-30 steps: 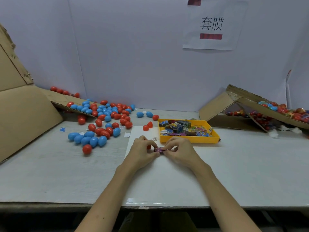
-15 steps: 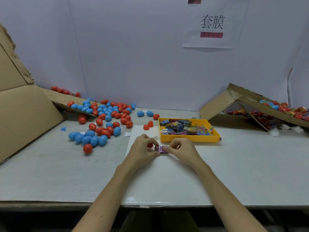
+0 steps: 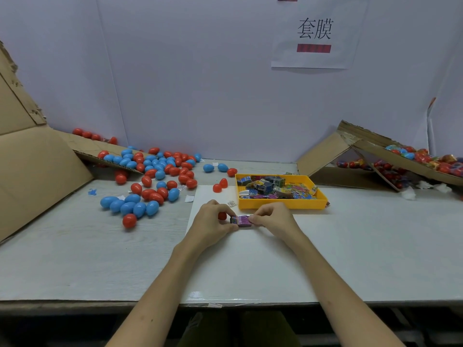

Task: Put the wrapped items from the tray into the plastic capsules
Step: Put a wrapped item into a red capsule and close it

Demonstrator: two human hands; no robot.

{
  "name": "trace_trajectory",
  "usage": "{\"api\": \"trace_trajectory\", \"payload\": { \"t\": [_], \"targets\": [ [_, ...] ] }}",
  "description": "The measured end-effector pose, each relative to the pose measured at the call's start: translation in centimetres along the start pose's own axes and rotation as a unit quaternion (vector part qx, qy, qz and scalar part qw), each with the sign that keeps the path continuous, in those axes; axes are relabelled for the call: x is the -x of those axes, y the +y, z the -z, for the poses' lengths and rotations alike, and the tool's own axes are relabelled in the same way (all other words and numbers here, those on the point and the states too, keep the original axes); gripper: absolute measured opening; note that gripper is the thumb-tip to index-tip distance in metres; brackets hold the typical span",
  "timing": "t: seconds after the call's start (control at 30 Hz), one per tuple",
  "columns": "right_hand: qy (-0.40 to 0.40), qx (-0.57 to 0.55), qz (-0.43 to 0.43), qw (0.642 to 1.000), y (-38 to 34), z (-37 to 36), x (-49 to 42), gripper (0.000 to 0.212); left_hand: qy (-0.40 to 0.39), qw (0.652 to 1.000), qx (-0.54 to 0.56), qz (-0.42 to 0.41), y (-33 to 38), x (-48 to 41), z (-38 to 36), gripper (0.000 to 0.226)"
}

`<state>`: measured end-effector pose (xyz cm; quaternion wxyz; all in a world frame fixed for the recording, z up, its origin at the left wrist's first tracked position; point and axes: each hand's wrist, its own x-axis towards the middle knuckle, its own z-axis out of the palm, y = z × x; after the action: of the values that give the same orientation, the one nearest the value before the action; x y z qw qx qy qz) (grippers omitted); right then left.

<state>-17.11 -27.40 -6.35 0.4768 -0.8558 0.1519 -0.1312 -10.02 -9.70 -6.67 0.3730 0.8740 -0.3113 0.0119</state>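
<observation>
A small purple wrapped item [image 3: 242,220] is held between both hands just in front of the yellow tray [image 3: 280,205]. My left hand [image 3: 213,224] pinches its left end and also keeps a red capsule piece [image 3: 222,216] under its fingers. My right hand [image 3: 273,220] pinches the item's right end. The tray holds several more colourful wrapped items [image 3: 274,188]. Two red capsule halves [image 3: 220,185] stand on the white sheet left of the tray.
Many red and blue egg-shaped capsules [image 3: 150,181] lie scattered at the left, some on a cardboard flap [image 3: 92,149]. A tilted cardboard box [image 3: 390,156] with filled, wrapped capsules sits at the right. Small paper scraps [image 3: 189,198] lie about.
The hands have drawn slightly apart, so more of the purple wrapped item shows between them. The view has tilted a little.
</observation>
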Motion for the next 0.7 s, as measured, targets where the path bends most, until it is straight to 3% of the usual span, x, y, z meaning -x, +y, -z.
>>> {"api": "trace_trajectory", "payload": {
  "t": [0.1, 0.2, 0.3, 0.37, 0.53, 0.7],
  "targets": [
    [0.000, -0.011, -0.008, 1.000, -0.2, 0.2, 0.1, 0.011, 0.002, 1.000, 0.000, 0.000, 0.0, 0.0, -0.1, 0.027],
    [0.061, -0.041, -0.019, 0.997, -0.2, 0.7, 0.0, 0.018, 0.007, 1.000, 0.003, 0.008, -0.1, 0.0, -0.1, 0.028],
    [0.106, -0.161, -0.029, 0.981, 0.1, 1.5, -0.1, 0.018, 0.003, 1.000, 0.005, 0.010, -0.2, 0.0, 0.0, 0.030],
    [0.078, -0.237, -0.022, 0.968, 0.0, 1.6, 0.0, 0.011, -0.003, 1.000, 0.012, 0.008, -0.2, 0.0, 0.0, 0.033],
    [0.003, -0.309, 0.010, 0.951, -0.4, 0.9, 0.1, 0.012, 0.015, 0.997, 0.073, 0.000, -0.1, 0.1, -0.3, 0.043],
    [-0.066, -0.342, 0.020, 0.937, -0.6, 0.4, 0.3, 0.014, 0.025, 0.988, 0.140, -0.063, 0.7, 0.2, -0.4, 0.017]
  ]
}}
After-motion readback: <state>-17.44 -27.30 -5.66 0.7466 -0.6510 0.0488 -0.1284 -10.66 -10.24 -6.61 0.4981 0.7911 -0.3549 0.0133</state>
